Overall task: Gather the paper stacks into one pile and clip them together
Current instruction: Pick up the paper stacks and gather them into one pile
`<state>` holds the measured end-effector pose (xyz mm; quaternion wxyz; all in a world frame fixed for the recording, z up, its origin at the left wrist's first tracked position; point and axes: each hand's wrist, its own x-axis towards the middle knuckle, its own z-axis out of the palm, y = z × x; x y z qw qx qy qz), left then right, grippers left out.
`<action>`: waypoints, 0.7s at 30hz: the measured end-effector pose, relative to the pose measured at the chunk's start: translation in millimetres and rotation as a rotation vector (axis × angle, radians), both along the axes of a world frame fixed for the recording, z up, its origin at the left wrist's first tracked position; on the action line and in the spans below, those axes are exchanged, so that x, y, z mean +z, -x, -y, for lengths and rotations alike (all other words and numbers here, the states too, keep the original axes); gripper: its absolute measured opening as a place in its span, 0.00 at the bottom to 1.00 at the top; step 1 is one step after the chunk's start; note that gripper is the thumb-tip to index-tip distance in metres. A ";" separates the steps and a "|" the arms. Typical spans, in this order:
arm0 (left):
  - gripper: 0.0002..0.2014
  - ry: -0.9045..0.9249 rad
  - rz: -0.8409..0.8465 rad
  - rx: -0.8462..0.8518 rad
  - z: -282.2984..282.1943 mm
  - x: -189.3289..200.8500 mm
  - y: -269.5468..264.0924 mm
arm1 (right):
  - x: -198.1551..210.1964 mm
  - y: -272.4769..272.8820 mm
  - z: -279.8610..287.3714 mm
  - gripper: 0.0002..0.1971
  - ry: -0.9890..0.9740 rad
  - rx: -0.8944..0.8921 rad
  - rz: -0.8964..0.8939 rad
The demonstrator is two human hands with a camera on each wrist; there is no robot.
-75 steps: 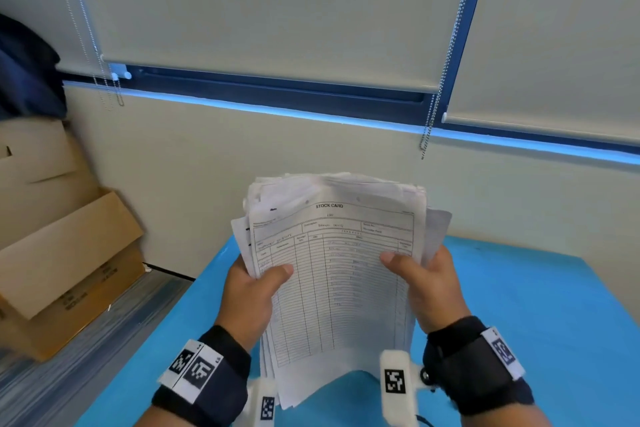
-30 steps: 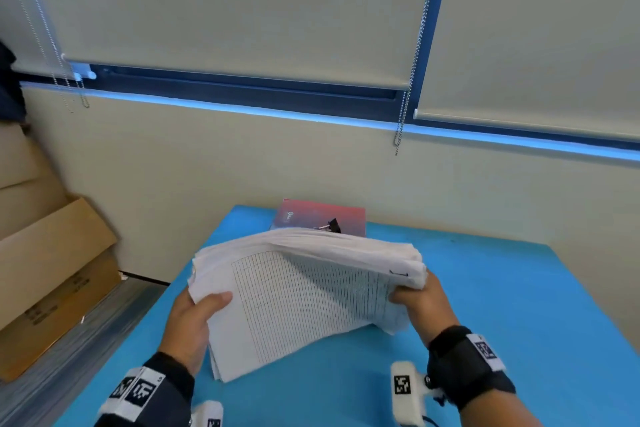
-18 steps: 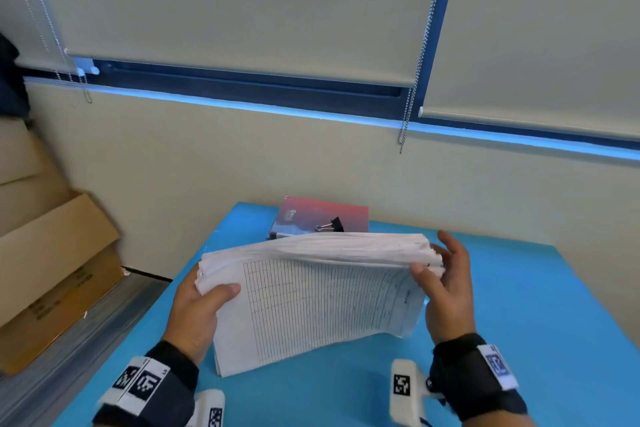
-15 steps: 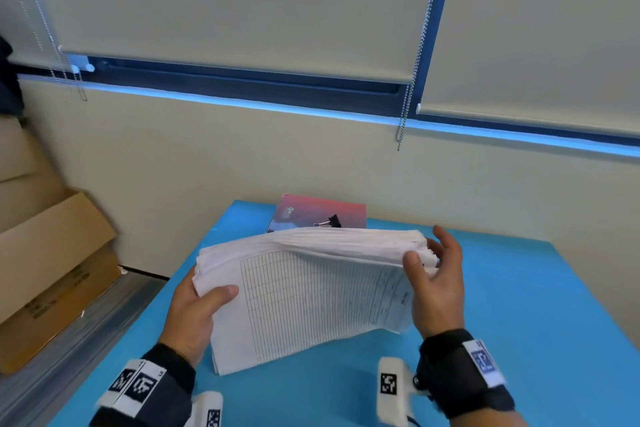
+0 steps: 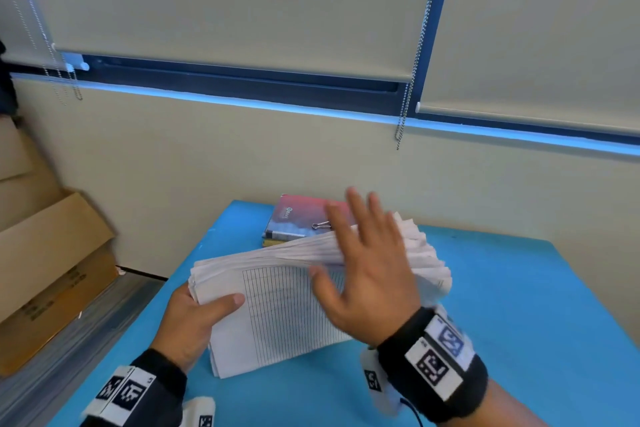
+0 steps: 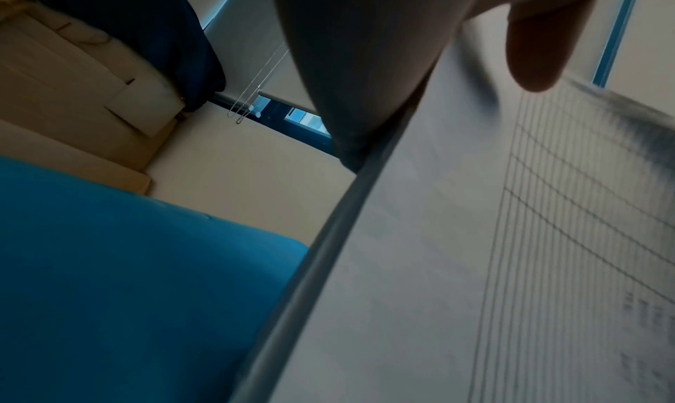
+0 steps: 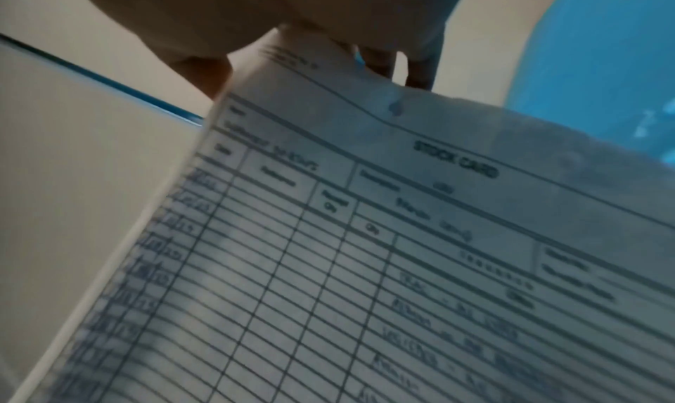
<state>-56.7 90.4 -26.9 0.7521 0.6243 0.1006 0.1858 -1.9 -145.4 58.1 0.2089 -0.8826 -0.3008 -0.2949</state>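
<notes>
a thick pile of thin white paper (image 5: 277,305), its top sheet printed with a ruled grid and headed "stock card", stands tilted on its lower edge on the smooth blue table (image 5: 519,305), its upper edges fanned and uneven. the left hand (image 5: 194,326) grips the pile's left side, thumb curled over the front sheet and fingers behind. the right hand (image 5: 367,274) is spread wide with straight fingers, palm toward the pile's upper right part; its outline is blurred, and whether it touches the paper i cannot tell. behind the pile, a red-covered book (image 5: 298,218) lies flat near the wall with a small metal binder clip (image 5: 320,225) on it. brown cardboard boxes (image 5: 45,270) sit left of the table.
</notes>
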 end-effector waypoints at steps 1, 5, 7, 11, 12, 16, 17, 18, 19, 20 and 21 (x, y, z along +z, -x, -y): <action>0.36 -0.003 -0.001 -0.004 0.0 0.5 0.2 | -3.7 -0.8 -4.8 0.41 0.171 0.014 -0.059; 0.34 -0.017 -0.019 -0.023 -1.1 2.8 1.2 | -0.6 -7.7 -9.2 0.44 0.442 -0.008 -0.140; 0.32 -0.020 -0.021 -0.028 -2.7 1.7 0.9 | 7.7 -8.3 -11.0 0.45 0.435 0.019 -0.122; 0.31 -0.020 -0.013 -0.097 -7.0 2.5 0.7 | 14.3 -21.0 -12.5 0.37 0.652 -0.026 -0.280; 0.35 -0.021 -0.014 -0.115 -9.0 2.4 0.3 | 18.4 -25.0 -9.8 0.32 0.668 -0.041 -0.281; 0.40 -0.019 -0.037 -0.139 -20.5 1.3 -0.3 | 36.7 -43.6 15.8 0.14 0.669 -0.042 -0.383; 0.40 -0.033 -0.045 -0.146 -22.7 3.7 0.1 | 38.9 -48.2 24.3 0.12 0.662 -0.047 -0.418; 0.40 -0.054 -0.050 -0.150 -24.8 6.8 0.4 | 39.8 -52.0 32.3 0.10 0.650 -0.055 -0.445; 0.41 -0.093 -0.054 -0.155 -25.9 11.6 1.0 | 39.9 -54.5 39.3 0.08 0.637 -0.057 -0.459; 0.43 -0.144 -0.058 -0.155 -27.8 18.4 2.1 | 39.2 -55.4 44.3 0.07 0.635 -0.057 -0.463; 0.47 -0.201 -0.060 -0.155 -30.2 27.8 3.6 | 37.7 -55.6 47.6 0.06 0.646 -0.055 -0.458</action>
